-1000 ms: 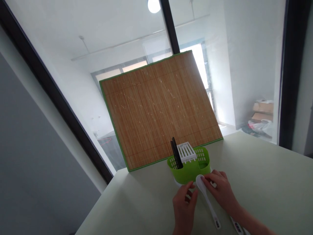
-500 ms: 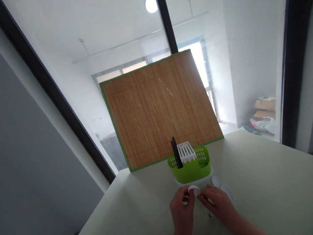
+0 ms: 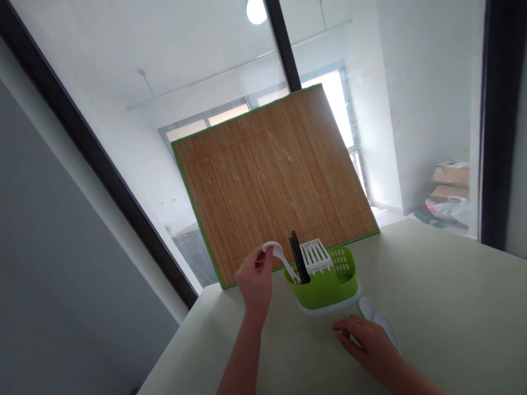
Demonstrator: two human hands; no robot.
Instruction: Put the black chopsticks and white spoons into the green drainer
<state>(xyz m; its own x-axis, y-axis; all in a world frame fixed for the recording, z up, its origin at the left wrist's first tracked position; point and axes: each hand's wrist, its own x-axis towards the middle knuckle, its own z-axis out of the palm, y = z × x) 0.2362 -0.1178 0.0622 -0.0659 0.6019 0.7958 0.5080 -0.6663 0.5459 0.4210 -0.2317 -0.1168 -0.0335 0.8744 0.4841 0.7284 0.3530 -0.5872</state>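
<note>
My left hand (image 3: 256, 274) pinches a white spoon (image 3: 280, 254) by its bowl end. The spoon's handle slants down to the right, its tip at the left compartment of a green utensil holder (image 3: 323, 293). Black chopsticks (image 3: 299, 260) stand in that same compartment, right beside the handle. A white slatted rack (image 3: 317, 255) sits across the top of the holder. Low over the table in front of the holder is my right hand (image 3: 368, 341), its fingers loosely curled and apart, with nothing in them. Beyond it lie white spoons (image 3: 386, 326), partly hidden by the hand.
A bamboo mat (image 3: 272, 186) with green edging leans upright behind the holder, against a glass partition with dark frames. The pale table (image 3: 444, 285) extends to the right. Cardboard boxes (image 3: 450, 178) and plastic bags are behind the glass.
My left hand has carried the spoon up and left, from beside my right hand to the holder's left compartment. My right hand has let the spoon go and stays near its place.
</note>
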